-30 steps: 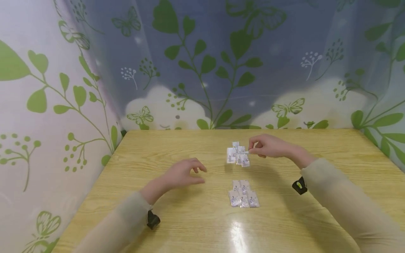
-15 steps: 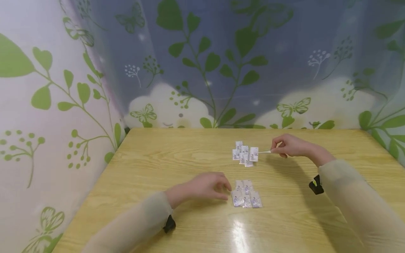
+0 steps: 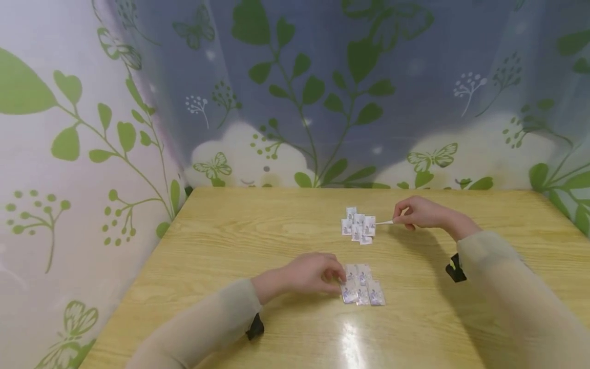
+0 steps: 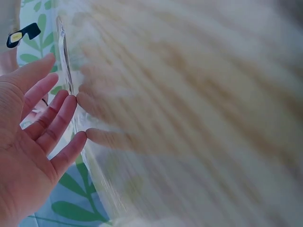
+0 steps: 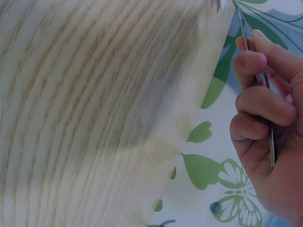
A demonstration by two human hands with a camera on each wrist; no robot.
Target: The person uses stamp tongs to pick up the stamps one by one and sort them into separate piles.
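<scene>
My right hand [image 3: 421,212] holds a pair of slim metal tweezers [image 5: 271,137], its fingers curled round the shaft. In the head view the tweezers' tips meet the right edge of a small pale printed packet [image 3: 369,226]. This packet overlaps the far cluster of similar packets [image 3: 346,227]; whether it touches them I cannot tell. My left hand [image 3: 313,274] is beside the near group of packets [image 3: 362,294], at their left edge. Its fingers are relaxed, and in the left wrist view some fingertips [image 4: 81,137] touch the tabletop. No packet shows in that hand.
The wooden table [image 3: 221,225] has a glossy surface with a bright reflection near the front. Behind and to the left hang curtains [image 3: 276,128] printed with leaves and butterflies. A black wrist camera [image 3: 456,269] shows below the right sleeve, another [image 3: 255,327] below the left.
My right hand with the tweezers and the packet has moved right, from the far cluster's left side to its right side. My left hand has moved right to the near group.
</scene>
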